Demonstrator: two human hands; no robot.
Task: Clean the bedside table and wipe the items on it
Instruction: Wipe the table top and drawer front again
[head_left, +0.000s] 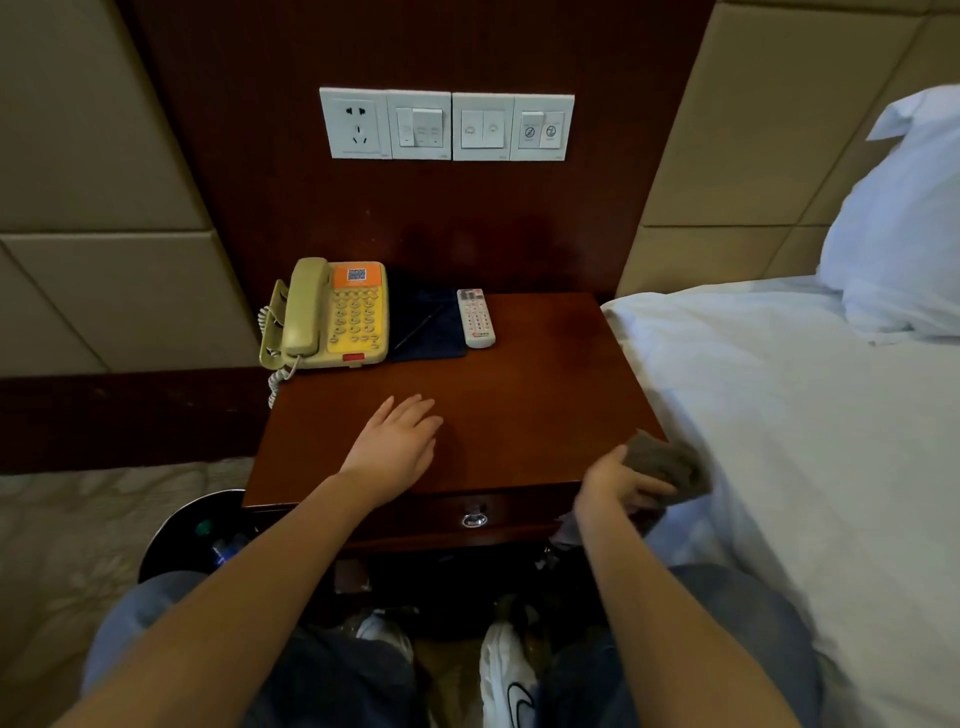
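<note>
The dark wooden bedside table (519, 395) fills the middle of the view. At its back left stands a beige and yellow telephone (332, 317), next to it a dark blue folder (428, 322) with a pen on top, then a white remote control (475, 318). My left hand (397, 444) lies flat with straight fingers on the table's front part. My right hand (618, 486) grips a grey-brown cloth (670, 465) at the table's front right corner, against the bed's edge.
A bed with white sheets (779, 415) and a pillow (904, 218) borders the table on the right. A black waste bin (182, 530) stands at the lower left. Wall sockets and switches (447, 124) sit above. A drawer handle (474, 518) faces me.
</note>
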